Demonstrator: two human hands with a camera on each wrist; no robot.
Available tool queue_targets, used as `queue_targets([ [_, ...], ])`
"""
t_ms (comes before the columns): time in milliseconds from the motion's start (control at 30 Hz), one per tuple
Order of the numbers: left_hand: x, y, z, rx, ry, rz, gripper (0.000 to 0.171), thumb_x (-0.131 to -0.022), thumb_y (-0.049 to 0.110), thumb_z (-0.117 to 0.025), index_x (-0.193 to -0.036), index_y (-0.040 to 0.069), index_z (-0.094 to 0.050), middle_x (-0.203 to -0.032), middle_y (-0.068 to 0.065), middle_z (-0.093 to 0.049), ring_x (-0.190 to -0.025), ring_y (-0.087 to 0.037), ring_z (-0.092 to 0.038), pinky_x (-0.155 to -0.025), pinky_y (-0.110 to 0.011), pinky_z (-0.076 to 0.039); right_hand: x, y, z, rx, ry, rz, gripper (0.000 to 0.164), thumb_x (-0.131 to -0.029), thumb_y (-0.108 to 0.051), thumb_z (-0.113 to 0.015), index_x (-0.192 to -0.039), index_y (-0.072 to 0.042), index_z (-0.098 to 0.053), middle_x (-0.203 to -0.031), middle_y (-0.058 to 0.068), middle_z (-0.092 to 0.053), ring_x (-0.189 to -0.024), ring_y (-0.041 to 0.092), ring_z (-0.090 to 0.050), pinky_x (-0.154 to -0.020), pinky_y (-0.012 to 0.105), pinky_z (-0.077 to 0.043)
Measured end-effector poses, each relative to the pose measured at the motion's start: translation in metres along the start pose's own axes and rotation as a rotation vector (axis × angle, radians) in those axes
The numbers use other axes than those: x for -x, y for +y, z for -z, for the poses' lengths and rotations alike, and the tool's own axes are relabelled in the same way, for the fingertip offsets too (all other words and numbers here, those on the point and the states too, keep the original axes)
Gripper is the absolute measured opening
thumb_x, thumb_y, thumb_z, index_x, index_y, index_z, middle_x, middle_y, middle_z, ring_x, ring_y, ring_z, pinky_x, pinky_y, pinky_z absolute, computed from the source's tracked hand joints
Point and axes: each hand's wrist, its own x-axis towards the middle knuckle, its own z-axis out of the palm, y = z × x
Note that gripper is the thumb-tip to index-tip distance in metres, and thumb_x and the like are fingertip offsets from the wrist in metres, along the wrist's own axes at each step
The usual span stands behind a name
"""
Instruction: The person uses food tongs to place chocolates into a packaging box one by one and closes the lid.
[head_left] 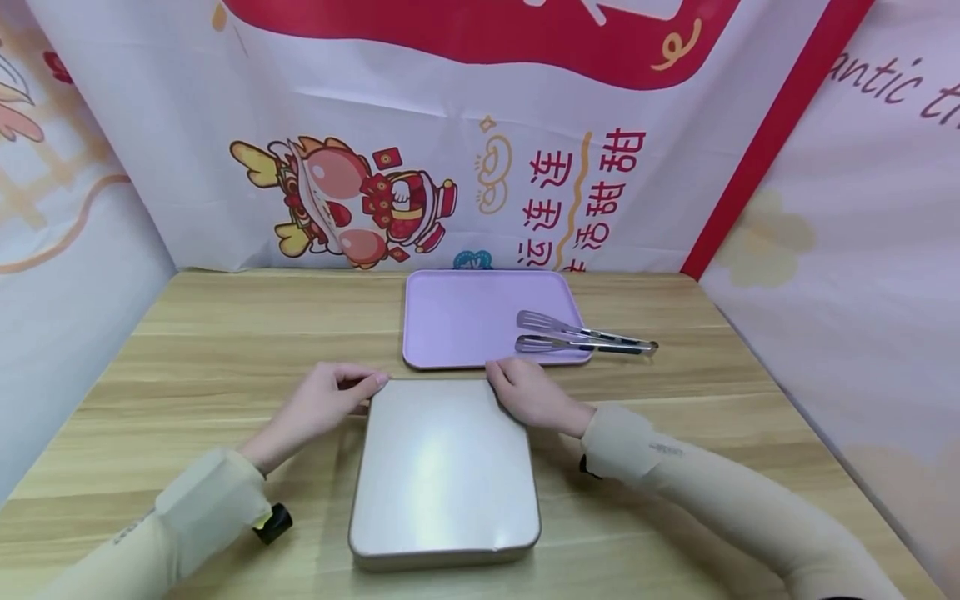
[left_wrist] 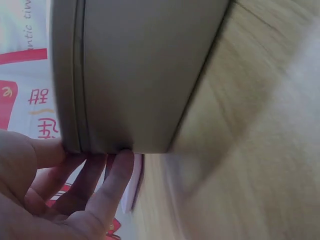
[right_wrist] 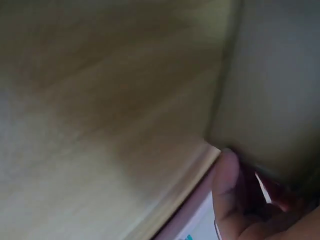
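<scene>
A pale gold lidded tin box (head_left: pixel 446 475) lies flat near the front of the wooden table, its smooth top facing up. At its far left corner my left hand (head_left: pixel 335 396) grips the edge, thumb on top. In the left wrist view the fingers (left_wrist: pixel 120 172) curl round the end of the tin's side (left_wrist: pixel 135 75), where a seam runs along below the lid's rim. My right hand (head_left: pixel 534 395) holds the far right corner. The right wrist view has its fingers (right_wrist: pixel 227 172) bent round the tin's lower end (right_wrist: pixel 270 100); the rest of that grip is hidden.
Just beyond the tin sits a light purple tray (head_left: pixel 457 321). Metal tongs (head_left: pixel 592 340) with slotted heads and black grips lie across its right side, their end reaching over the rim onto the table (head_left: pixel 225 333). A printed cloth (head_left: pixel 420 92) hangs behind the table.
</scene>
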Motion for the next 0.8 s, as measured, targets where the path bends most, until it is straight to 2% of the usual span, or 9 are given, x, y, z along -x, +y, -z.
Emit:
queue_targets([
  [133,-0.001,0.005,-0.001,-0.046,0.009,-0.029,0.031,-0.095,0.032,-0.060,-0.110,0.007,-0.070,-0.104,-0.006,-0.067,-0.086,-0.016,-0.066,-0.069,-0.028,-0.052,-0.003,-0.004,-0.004,0.078,0.073,-0.035,0.047,-0.104,-0.025,-0.028,-0.061,-0.013,-0.041,-0.054,0.001,-0.041,-0.057,0.015,-0.050,-0.061,0.028,-0.043],
  [233,-0.002,0.008,-0.001,-0.065,0.012,-0.032,0.029,-0.095,0.030,-0.060,-0.108,0.007,-0.071,-0.104,-0.006,-0.067,-0.083,-0.015,-0.067,-0.069,-0.029,-0.052,-0.003,-0.005,-0.005,0.114,0.096,-0.046,0.047,-0.104,-0.024,-0.028,-0.061,-0.012,-0.043,-0.055,0.002,-0.042,-0.060,0.016,-0.052,-0.065,0.030,-0.044],
  [467,-0.001,0.012,0.000,-0.108,0.014,-0.033,0.025,-0.095,0.029,-0.060,-0.103,0.009,-0.073,-0.106,-0.007,-0.067,-0.079,-0.014,-0.067,-0.069,-0.029,-0.052,-0.007,-0.005,-0.008,0.077,0.110,-0.065,0.048,-0.105,-0.024,-0.029,-0.059,-0.012,-0.040,-0.054,0.001,-0.040,-0.058,0.017,-0.050,-0.062,0.031,-0.043],
  [633,0.000,0.013,0.001,-0.168,0.027,-0.053,0.021,-0.095,0.028,-0.060,-0.095,0.012,-0.074,-0.097,-0.003,-0.068,-0.076,-0.012,-0.065,-0.068,-0.028,-0.051,-0.009,-0.006,-0.009,0.057,0.090,-0.082,0.047,-0.105,-0.024,-0.031,-0.061,-0.012,-0.043,-0.055,0.001,-0.042,-0.060,0.017,-0.051,-0.063,0.030,-0.043],
  [733,0.001,0.012,0.002,-0.147,0.014,-0.041,0.022,-0.095,0.026,-0.060,-0.099,0.009,-0.073,-0.094,-0.003,-0.068,-0.075,-0.013,-0.064,-0.068,-0.028,-0.051,-0.009,-0.007,-0.010,0.031,0.067,-0.107,0.049,-0.106,-0.028,-0.030,-0.062,-0.012,-0.044,-0.057,0.001,-0.042,-0.062,0.017,-0.051,-0.062,0.030,-0.042],
  [800,0.001,0.012,0.003,-0.098,-0.006,-0.004,0.026,-0.095,0.024,-0.060,-0.107,0.004,-0.071,-0.097,-0.006,-0.068,-0.078,-0.013,-0.065,-0.069,-0.029,-0.052,-0.009,-0.007,-0.011,0.023,0.060,-0.108,0.049,-0.106,-0.030,-0.030,-0.063,-0.011,-0.044,-0.057,0.002,-0.042,-0.062,0.017,-0.051,-0.062,0.030,-0.042],
])
